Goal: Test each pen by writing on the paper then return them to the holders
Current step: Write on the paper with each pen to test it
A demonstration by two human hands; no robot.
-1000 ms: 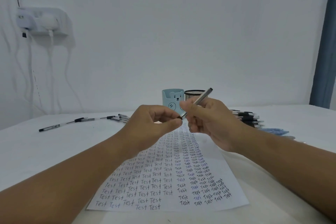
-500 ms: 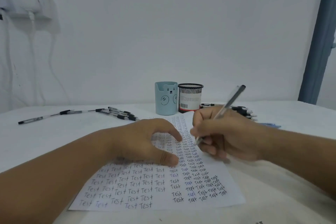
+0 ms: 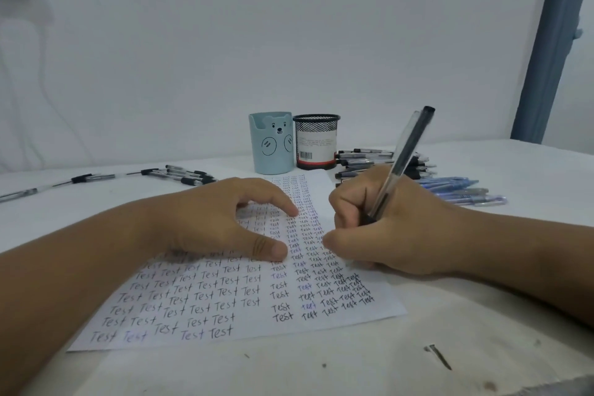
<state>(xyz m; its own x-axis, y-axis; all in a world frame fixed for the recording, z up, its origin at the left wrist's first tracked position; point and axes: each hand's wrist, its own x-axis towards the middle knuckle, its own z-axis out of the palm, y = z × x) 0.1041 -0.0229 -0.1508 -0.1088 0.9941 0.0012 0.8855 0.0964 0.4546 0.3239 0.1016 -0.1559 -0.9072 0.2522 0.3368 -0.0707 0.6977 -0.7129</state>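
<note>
Right hand grips a pen in a closed writing grip over the paper's right margin; left hand, fingers relaxed, rests on it. Write lightly, keeping the sheet pinned.

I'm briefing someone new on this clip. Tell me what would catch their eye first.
First the sheet of paper at the centre, crowded with rows of the handwritten word "Test". On it, the right hand grips a clear pen while the left hand rests beside it. Behind stand a blue bear holder and a black mesh holder.
</note>
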